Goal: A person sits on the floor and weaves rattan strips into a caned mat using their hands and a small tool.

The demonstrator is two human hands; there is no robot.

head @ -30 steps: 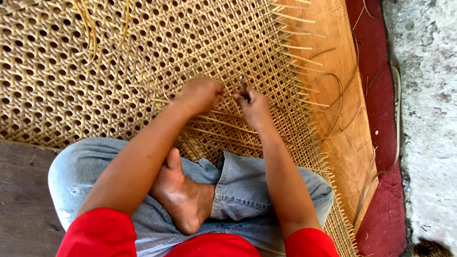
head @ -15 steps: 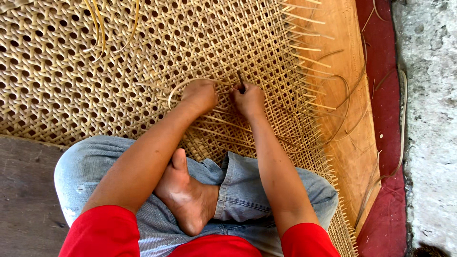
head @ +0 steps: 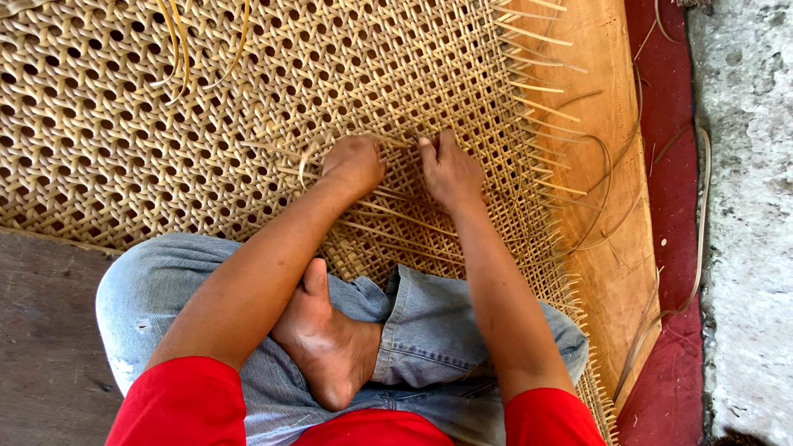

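A large woven cane panel (head: 206, 124) with an open hexagonal pattern lies flat in front of me, and I sit cross-legged on its near edge. My left hand (head: 355, 163) rests knuckles-up on the weave, fingers curled on a thin cane strand (head: 307, 157) that loops to its left. My right hand (head: 450, 171) is just beside it, fingers pinched on a strand (head: 409, 142) at the weave. Loose strands run toward me between my forearms.
A wooden frame rail (head: 611, 190) borders the panel on the right, with cane ends sticking out over it. Beyond it lie a dark red strip (head: 669, 124) and rough concrete (head: 743, 206). Loose strands (head: 178, 49) hang at top. Grey wood floor (head: 41, 330) is at left.
Both hands have shifted slightly farther up the weave, staying close together. The looped strand by my left hand has moved with it.
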